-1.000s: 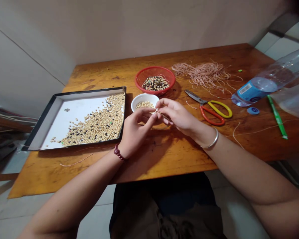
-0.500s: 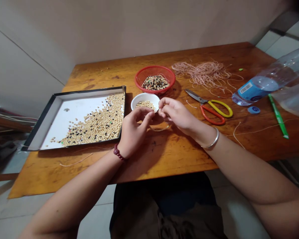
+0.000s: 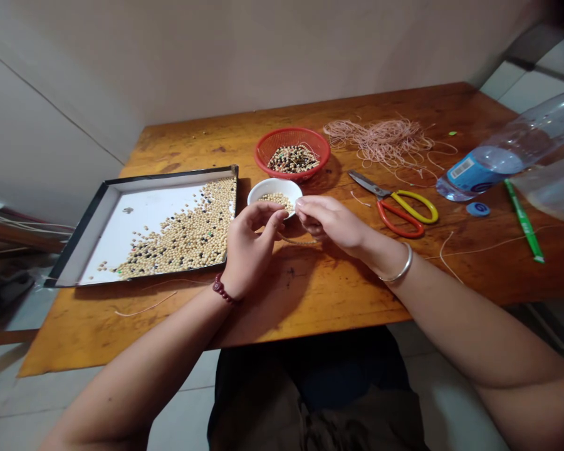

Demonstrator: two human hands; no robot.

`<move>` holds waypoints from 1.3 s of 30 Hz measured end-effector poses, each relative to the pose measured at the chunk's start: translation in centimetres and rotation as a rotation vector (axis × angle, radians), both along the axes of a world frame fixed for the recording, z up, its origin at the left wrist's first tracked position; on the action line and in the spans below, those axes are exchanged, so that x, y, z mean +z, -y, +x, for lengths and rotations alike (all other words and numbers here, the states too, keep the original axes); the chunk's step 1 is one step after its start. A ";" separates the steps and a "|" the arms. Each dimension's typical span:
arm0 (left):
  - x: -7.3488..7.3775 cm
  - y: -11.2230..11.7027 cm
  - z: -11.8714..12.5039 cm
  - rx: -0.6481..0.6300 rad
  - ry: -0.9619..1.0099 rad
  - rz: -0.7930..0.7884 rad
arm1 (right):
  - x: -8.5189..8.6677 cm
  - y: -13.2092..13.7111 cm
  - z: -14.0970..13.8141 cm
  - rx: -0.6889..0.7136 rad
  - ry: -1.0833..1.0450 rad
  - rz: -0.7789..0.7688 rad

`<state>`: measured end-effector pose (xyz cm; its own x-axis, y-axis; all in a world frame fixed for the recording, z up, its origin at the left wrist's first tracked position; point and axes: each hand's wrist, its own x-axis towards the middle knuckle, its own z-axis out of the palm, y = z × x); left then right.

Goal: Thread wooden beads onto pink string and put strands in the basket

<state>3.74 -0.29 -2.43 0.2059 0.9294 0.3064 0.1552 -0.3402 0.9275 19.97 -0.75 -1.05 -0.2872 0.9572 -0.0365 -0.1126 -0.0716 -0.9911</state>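
Observation:
A thin strand strung with small pale beads, the beaded string [image 3: 299, 242], hangs in a low curve between my two hands. My left hand [image 3: 254, 241] pinches one end of it between thumb and forefinger. My right hand [image 3: 331, 222] is closed on the other end, its fingertips partly hidden. Just behind the fingertips stands a small white bowl [image 3: 258, 190] with pale beads [image 3: 277, 199] in it. The hands are close together but apart, over the bowl's near rim.
Left lies a black-edged box lid [image 3: 122, 216] with many loose beads. A red basket [image 3: 326, 153] holds more beads. Tangled pink string [image 3: 385, 141], scissors [image 3: 407, 210], a plastic bottle [image 3: 479, 169], a blue cap [image 3: 478, 208] and a green pen-like stick [image 3: 524, 219] lie to the right.
My right hand's fingers have curled in more and turned slightly, and its fingertips sit a little lower. The left thumb and forefinger have drawn slightly left.

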 end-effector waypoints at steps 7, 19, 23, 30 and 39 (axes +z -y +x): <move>0.3 0.0 0.1 0.041 0.046 -0.007 | 0.3 -0.3 0.7 -0.054 -0.257 -0.129; 0.4 0.0 0.2 -0.023 0.141 -0.126 | 0.4 0.4 0.1 -0.085 -0.105 0.067; 0.5 0.0 0.1 -0.082 0.156 -0.207 | 0.3 0.5 0.0 -0.119 0.017 0.124; 0.6 -0.5 0.0 -0.247 0.184 -0.387 | 0.2 0.3 0.6 -0.155 0.189 0.264; 0.4 -0.5 -0.2 -0.249 0.226 -0.486 | -0.3 0.8 0.2 -0.299 0.367 0.542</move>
<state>3.55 0.19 -1.99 0.4153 0.9061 -0.0813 -0.0941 0.1317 0.9868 20.15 -1.52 -1.33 -0.0704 0.9036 0.4225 0.2969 0.4234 -0.8559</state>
